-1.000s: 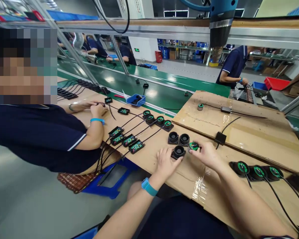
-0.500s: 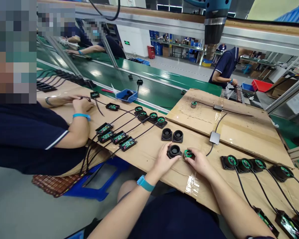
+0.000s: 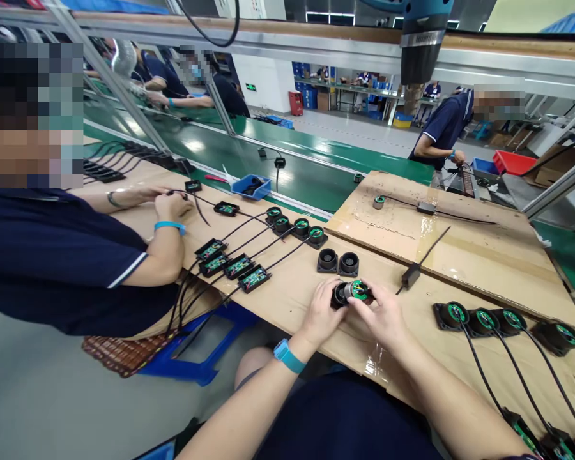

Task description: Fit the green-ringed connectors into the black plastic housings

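Observation:
My left hand [image 3: 320, 308] grips a black round housing [image 3: 339, 294] just above the cardboard-covered bench [image 3: 297, 287]. My right hand [image 3: 382, 313] holds a round green-topped module [image 3: 358, 290] pressed against that housing's open end. A black cable runs from the module to a small dark box [image 3: 411, 275] on the bench. Two more empty black housings [image 3: 338, 262] stand side by side just beyond my hands.
A row of green-topped units with cables [image 3: 503, 319] lies to the right. Another row [image 3: 294, 227] with open circuit boxes [image 3: 232, 265] lies left, by a seated co-worker [image 3: 76, 255]. A green conveyor [image 3: 287, 160] runs behind. A blue screwdriver [image 3: 419, 38] hangs overhead. A raised cardboard sheet [image 3: 460, 249] lies far right.
My hands have lifted the housing and the green module off the bench and brought them together. The cable's small box slid closer along the bench.

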`<action>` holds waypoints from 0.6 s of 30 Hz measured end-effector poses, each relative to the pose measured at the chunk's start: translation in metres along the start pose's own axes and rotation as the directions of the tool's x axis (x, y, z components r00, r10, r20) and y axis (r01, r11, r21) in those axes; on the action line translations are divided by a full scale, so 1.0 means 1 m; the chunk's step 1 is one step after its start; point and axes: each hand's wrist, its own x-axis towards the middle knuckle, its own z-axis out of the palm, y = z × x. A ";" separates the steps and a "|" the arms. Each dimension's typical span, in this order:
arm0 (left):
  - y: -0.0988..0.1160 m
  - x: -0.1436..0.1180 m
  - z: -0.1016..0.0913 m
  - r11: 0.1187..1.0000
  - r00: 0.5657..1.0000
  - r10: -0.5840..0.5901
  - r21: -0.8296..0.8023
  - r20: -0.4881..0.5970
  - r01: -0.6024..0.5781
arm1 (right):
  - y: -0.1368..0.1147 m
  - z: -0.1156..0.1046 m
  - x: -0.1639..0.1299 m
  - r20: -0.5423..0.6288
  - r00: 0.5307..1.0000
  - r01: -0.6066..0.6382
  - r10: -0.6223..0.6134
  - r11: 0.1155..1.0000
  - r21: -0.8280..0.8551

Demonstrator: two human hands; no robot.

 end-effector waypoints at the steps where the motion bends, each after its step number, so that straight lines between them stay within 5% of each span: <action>1: 0.000 -0.001 0.000 1.000 1.000 0.022 0.016 -0.013 -0.022 | -0.002 0.006 0.000 0.020 1.000 0.012 -0.012 1.000 -0.005; 6: -0.002 -0.001 0.001 0.993 0.995 0.096 0.078 -0.028 -0.094 | 0.001 0.027 -0.001 0.048 0.998 0.043 -0.041 0.998 -0.044; 18: -0.027 -0.008 0.009 0.988 0.987 0.157 0.009 -0.045 -0.156 | 0.003 0.034 -0.006 0.127 0.992 0.006 0.025 0.971 -0.239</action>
